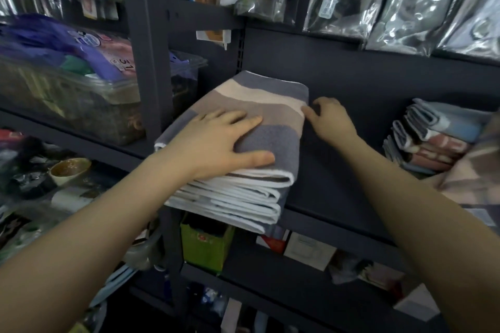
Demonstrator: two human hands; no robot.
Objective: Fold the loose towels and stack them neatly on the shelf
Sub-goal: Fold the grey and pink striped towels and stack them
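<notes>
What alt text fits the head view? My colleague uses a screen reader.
A person's left hand presses flat on a folded grey, beige and cream striped towel topping a stack on a dark metal shelf, while the right hand touches its right edge. More folded towels sit farther right.

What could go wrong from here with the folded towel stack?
1. The folded grey, beige and cream towel stack overhangs the dark metal shelf front edge; it may tip off once the left hand lifts.
2. The right hand at the stack's side edge could skew the layers.
</notes>
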